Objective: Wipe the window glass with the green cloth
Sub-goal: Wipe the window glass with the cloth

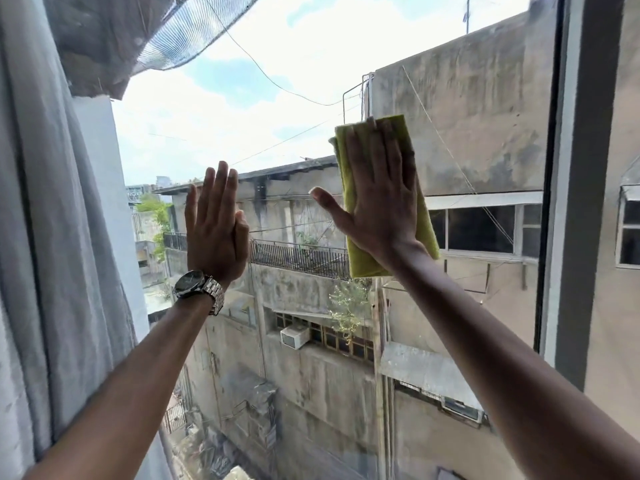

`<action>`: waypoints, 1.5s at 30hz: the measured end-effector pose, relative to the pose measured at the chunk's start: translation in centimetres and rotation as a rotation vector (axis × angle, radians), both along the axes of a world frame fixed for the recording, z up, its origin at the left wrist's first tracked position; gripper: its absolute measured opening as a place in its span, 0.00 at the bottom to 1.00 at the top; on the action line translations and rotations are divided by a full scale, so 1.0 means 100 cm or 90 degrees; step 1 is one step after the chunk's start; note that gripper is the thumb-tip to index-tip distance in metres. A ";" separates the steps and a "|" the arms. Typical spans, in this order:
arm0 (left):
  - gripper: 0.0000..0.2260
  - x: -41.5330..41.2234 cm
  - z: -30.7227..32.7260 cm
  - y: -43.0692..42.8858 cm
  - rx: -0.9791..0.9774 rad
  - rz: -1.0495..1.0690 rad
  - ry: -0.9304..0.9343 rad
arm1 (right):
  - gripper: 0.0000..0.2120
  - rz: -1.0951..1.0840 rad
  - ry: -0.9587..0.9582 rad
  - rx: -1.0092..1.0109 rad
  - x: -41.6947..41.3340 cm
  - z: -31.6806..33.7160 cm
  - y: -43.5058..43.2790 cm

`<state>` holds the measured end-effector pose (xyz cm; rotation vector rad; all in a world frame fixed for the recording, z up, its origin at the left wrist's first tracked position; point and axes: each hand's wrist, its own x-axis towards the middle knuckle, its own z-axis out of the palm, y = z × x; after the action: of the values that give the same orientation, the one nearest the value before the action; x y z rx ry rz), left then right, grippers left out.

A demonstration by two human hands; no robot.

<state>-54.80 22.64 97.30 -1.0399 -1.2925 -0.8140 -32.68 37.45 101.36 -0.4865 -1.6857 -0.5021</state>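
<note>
- Head camera view, looking forward at a large window glass (298, 109) with both bare arms raised toward it.
- The right hand (379, 199) lies flat and open, fingers together and pointing up, thumb spread out to the left. Its palm presses the green cloth (360, 261) against the pane; the fingers do not curl around the cloth, so it is pinned by pressure and not pinched.
- The green cloth is folded into a tall rectangle. Its long axis runs up and down, leaning slightly so the top sits a little left of the bottom. Its top edge shows above the fingertips, its left edge shows beside the hand, and its lower corner hangs out below the wrist.
- The cloth sits in the right half of the pane, at about mid height.
- The left hand (214, 223) is open and empty, fingers straight and pointing up, turned partly edge-on to the camera. Whether it touches the glass cannot be told. A metal wristwatch (199, 289) is on that wrist.
- To the right of the cloth, a stretch of bare glass runs to the dark vertical window frame (575, 188).
- To the left, open glass lies between the two hands, and a pale curtain (59, 237) hangs along the left edge, just beside the left forearm.
- Above the cloth the pane is open up to the top of the view; below it the pane is open too, crossed only by the right forearm.
- Through the glass: weathered concrete buildings (460, 126), a railed balcony (298, 256) and cloudy sky.
</note>
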 end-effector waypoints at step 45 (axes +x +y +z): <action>0.31 0.061 0.011 -0.027 -0.188 0.128 -0.229 | 0.26 0.066 -0.251 -0.156 0.037 0.045 -0.054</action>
<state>-48.65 19.90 98.40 -0.9999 -1.8355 -0.6878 -29.01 32.02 105.81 -0.4953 -2.1553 -0.3299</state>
